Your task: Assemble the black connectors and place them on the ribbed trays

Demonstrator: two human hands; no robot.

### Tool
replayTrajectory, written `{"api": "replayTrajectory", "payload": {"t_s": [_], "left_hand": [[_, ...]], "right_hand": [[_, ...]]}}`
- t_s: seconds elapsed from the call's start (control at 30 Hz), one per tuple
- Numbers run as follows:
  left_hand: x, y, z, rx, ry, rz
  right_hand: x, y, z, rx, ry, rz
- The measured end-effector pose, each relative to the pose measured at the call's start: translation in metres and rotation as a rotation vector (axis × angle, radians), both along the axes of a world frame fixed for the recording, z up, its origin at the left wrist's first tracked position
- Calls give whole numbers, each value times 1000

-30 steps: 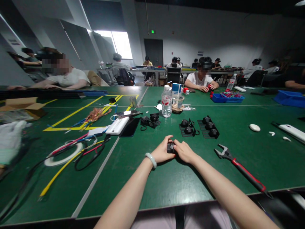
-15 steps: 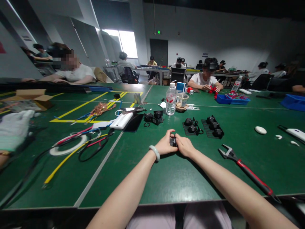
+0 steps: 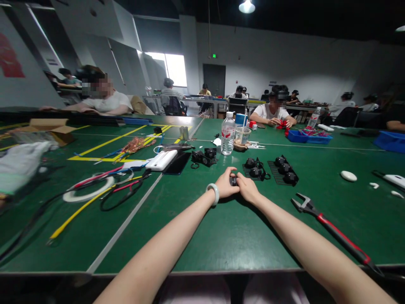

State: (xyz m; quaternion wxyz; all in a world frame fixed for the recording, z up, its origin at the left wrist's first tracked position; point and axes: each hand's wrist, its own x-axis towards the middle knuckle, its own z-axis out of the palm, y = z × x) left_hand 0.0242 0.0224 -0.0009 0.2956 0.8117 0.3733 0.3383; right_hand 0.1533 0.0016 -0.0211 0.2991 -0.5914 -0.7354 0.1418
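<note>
Between my two hands is a small black plastic part (image 3: 233, 181), mostly covered by the fingers. My left hand (image 3: 225, 184), with a pale bangle at the wrist, wraps round its left side. My right hand (image 3: 247, 188) closes on its right side, with thumb and fingers against it. Just beyond the hands lies a black slatted piece with round black knobs (image 3: 255, 169). To its right is a similar slatted piece carrying a row of black knobs (image 3: 285, 169). More loose black parts (image 3: 205, 157) sit left of these, near a black ring (image 3: 194, 166).
An adjustable wrench (image 3: 335, 231) lies at the right. A water bottle (image 3: 227, 134) and a plastic cup (image 3: 243, 136) stand ahead. Cables (image 3: 85, 211), a white power bank (image 3: 162, 160) and a co-worker's gloved hand (image 3: 23, 164) are at the left.
The view has tilted up slightly. My hands, still together round the black part, have shifted a little right and away from me, and less of the part shows. The gloved hand has moved slightly.
</note>
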Motion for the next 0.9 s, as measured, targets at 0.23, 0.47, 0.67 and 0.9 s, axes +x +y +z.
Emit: {"api": "replayTrajectory", "payload": {"t_s": [0.23,0.47,0.67,0.9], "left_hand": [[-1,4,2,19,32,-62],[-12,-19,-3,-9,-1,7],[-29,-28,-1,-53,22,-61],[-45,-36,1,-89,9,-89]], "right_hand": [[6,1,2,0,7,58],[6,-9,2,16,40,248],[1,-15,3,85,-5,351],[3,-22,9,153,46,420]]}}
